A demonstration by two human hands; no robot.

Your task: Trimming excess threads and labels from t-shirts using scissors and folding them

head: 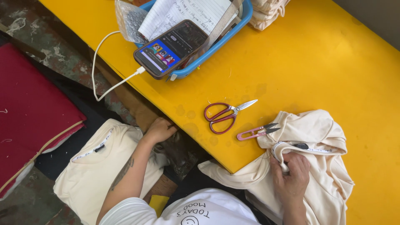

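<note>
On the yellow worktop [333,62], the right hand [291,177] pinches the neckband of a cream shirt [321,129]; keep that grip firm and the fabric flat. Left hand [160,130] rests, loosely curled and holding nothing, off the near edge. Snips [255,132] and scissors [225,114] lie just left; open room lies beyond.

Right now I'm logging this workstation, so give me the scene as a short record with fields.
surface: yellow table
left hand: at the table's edge, holding nothing visible
right hand: gripping cream garment at its collar
tools: red scissors, pink thread snips, both lying free
basket: blue tray under phone, papers
</note>
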